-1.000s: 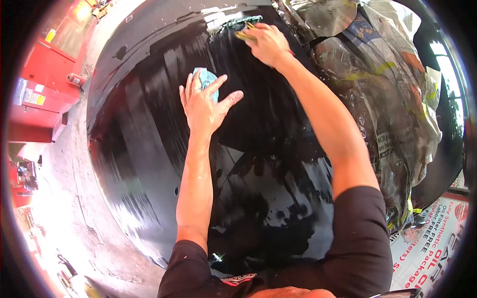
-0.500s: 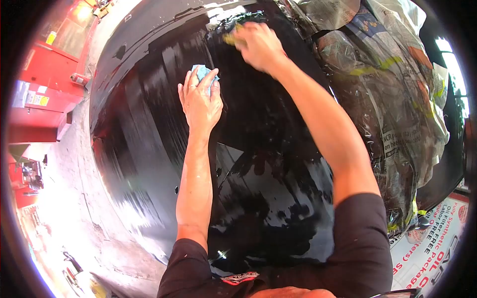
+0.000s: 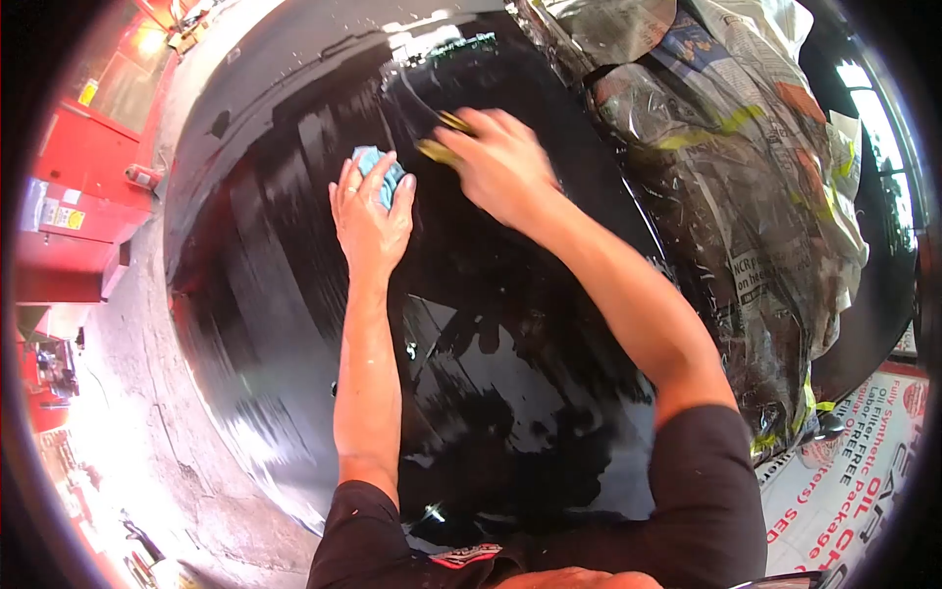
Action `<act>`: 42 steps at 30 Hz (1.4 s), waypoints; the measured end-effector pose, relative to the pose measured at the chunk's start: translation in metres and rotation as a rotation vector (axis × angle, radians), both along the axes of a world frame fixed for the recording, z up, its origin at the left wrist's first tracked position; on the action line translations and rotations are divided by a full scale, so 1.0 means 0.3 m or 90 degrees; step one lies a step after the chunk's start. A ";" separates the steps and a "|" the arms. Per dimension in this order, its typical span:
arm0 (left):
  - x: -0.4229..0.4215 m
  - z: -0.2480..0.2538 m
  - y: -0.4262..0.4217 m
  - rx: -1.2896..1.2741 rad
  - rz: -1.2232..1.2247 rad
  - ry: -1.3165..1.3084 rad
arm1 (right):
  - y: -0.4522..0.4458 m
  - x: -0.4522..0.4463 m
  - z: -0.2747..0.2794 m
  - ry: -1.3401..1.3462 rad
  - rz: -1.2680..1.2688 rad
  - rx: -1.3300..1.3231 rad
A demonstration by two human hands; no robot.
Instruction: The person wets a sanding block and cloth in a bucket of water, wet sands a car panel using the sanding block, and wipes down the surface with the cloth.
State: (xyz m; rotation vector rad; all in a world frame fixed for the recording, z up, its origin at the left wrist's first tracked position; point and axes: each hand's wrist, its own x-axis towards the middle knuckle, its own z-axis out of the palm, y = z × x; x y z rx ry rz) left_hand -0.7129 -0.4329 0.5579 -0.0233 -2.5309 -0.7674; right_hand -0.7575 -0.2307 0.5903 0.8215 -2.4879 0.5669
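Note:
A wet, glossy black car hood (image 3: 285,231) fills the middle of the head view, streaked with water and reflections. My left hand (image 3: 371,221) lies against it, fingers curled round a crumpled light-blue cloth (image 3: 385,173). Farther right, my right hand (image 3: 505,167) is bent over a yellow pad (image 3: 439,150) pressed to the panel. Only the pad's yellow edges show past the fingers; motion blurs this hand and the rest of the pad is hidden under it.
Newspaper and clear plastic sheeting (image 3: 716,187) with yellow tape covers the car's right part. Red cabinets (image 3: 83,167) stand at the left beyond a pale concrete floor (image 3: 137,363). A printed oil-change banner (image 3: 844,471) is at the lower right.
My right hand has drawn the yellow pad back over the hood towards me. My left hand keeps the blue cloth on the panel, and the whole view has shifted slightly.

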 end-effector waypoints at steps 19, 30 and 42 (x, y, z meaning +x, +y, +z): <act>0.043 0.025 0.038 -0.021 0.043 -0.027 | 0.413 0.262 0.024 0.002 -0.258 -0.032; 0.017 0.024 0.041 -0.034 0.039 -0.035 | 0.394 0.177 0.026 0.006 -0.247 -0.030; 0.023 0.026 0.050 -0.049 0.060 -0.040 | 0.369 0.066 0.032 0.022 -0.233 0.026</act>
